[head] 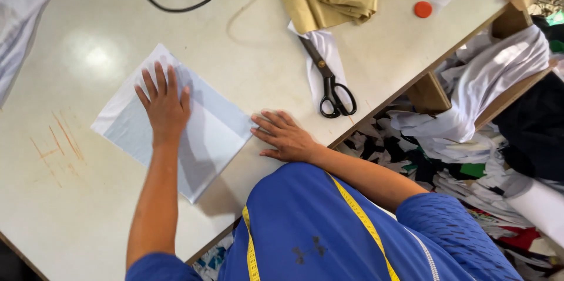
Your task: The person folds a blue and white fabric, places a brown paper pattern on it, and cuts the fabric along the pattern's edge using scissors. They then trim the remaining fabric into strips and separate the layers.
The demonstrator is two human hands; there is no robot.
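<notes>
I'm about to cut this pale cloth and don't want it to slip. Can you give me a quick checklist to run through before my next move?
1. Cloth flat on the table: ok, no big wrinkles show.
2. Left hand pinning the cloth: ok, palm down, fingers spread on it.
3. Right hand at the cloth's corner: ok, flat at its edge.
4. Scissors within reach: ok, lying just beyond the right hand, untouched.
5. Cloth edges squared up: cannot tell, the left arm hides part.
6. Tape measure clear of the cloth: ok, it hangs round the neck.
</notes>
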